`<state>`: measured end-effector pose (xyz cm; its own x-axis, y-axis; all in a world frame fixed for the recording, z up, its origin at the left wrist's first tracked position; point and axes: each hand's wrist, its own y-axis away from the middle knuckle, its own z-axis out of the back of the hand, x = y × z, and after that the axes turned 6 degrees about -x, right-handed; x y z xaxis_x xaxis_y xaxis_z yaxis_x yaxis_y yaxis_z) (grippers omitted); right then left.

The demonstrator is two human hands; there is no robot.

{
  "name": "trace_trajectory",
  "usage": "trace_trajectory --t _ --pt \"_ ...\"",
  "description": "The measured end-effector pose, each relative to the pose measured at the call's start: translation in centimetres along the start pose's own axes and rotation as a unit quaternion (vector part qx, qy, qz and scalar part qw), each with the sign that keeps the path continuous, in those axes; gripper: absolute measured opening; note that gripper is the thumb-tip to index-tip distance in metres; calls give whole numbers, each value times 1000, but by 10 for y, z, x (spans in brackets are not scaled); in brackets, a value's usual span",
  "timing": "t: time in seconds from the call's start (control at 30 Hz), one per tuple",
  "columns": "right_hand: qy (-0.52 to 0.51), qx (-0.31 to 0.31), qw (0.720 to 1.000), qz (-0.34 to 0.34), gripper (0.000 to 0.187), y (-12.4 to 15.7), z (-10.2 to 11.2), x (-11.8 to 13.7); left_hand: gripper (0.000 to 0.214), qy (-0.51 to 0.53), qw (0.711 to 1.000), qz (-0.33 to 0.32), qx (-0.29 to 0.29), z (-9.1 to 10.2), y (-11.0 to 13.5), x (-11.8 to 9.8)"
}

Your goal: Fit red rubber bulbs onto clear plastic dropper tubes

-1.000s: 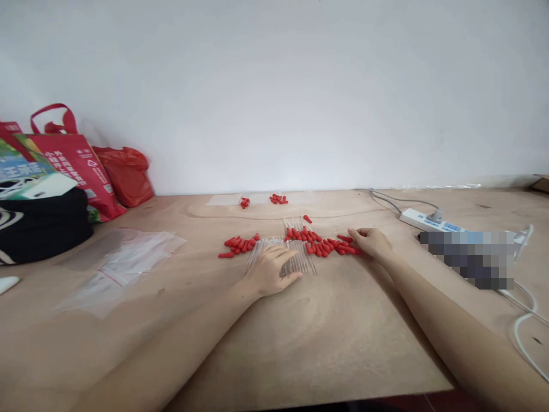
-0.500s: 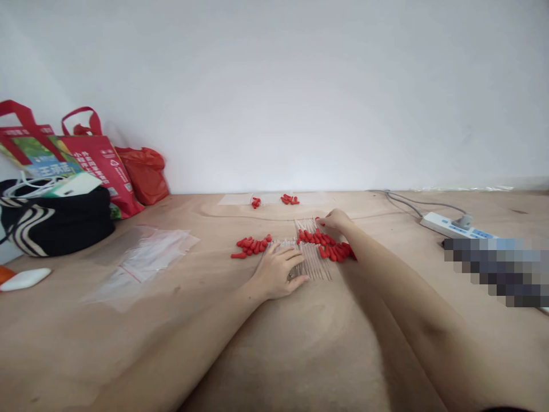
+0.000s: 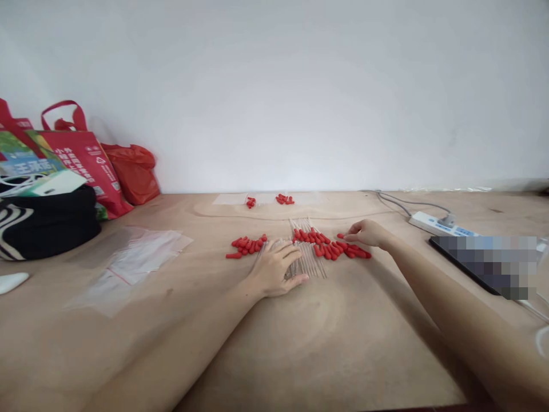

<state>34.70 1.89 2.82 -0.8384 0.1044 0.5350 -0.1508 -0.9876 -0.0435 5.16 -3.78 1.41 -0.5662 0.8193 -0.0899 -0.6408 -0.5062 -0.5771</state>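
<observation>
My left hand (image 3: 277, 268) lies flat with its fingers spread on a row of clear thin tubes (image 3: 309, 258) in the middle of the wooden table (image 3: 274, 337). Small red caps lie in one heap (image 3: 247, 245) left of the tubes and in another heap (image 3: 330, 246) across and right of them. My right hand (image 3: 368, 233) rests at the right end of that second heap, fingers curled, fingertips pinched at a red cap (image 3: 341, 236). Two small groups of red caps (image 3: 283, 199) lie farther back on clear bags.
Clear plastic bags (image 3: 128, 260) lie at the left. Red carrier bags (image 3: 88, 157) and a black-and-white bag (image 3: 43, 220) stand at the far left by the wall. A white power strip (image 3: 441, 224) with cables and a dark flat device (image 3: 484, 263) lie at the right.
My right hand has drawn back from the far end of the tubes to the right end of the red cap heap. My left hand has stayed on the tubes.
</observation>
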Motion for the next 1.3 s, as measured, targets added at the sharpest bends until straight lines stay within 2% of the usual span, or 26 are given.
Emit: trace_trajectory --t 0.1,0.2,0.37,0.47,0.6,0.67,0.73,0.87,1.03,1.17,1.3 --pt "-37 -46 998 23 23 6 -7 -15 34 -20 999 30 -37 -1 -6 0" --pt "-71 -99 992 3 22 4 -15 -23 28 -38 995 81 -46 -3 -18 4" --pt "-104 -127 986 7 24 1 -19 -25 20 -42 972 230 21 -11 -49 16" --pt "-121 -101 987 3 20 4 -18 -21 17 -45 949 309 48 -17 -68 24" --pt "-207 2 978 0 26 11 -16 -18 19 -49 912 399 77 -24 -86 36" --pt "-218 1 976 -17 31 13 -16 -20 22 -47 894 436 94 -27 -92 41" --pt "-209 -30 977 -38 35 12 -19 -23 24 -42 878 465 105 -30 -97 46" --pt "-184 -92 978 -12 39 9 -26 -29 22 -13 861 497 112 -37 -104 52" --pt "-157 -124 980 7 38 4 -28 -33 13 46 858 503 94 -46 -108 54" --pt "-143 -151 978 18 39 5 -27 -34 30 63 853 515 46 -44 -106 58" --pt "-134 -187 973 22 41 8 -28 -33 44 78 860 505 -19 -28 -96 56"
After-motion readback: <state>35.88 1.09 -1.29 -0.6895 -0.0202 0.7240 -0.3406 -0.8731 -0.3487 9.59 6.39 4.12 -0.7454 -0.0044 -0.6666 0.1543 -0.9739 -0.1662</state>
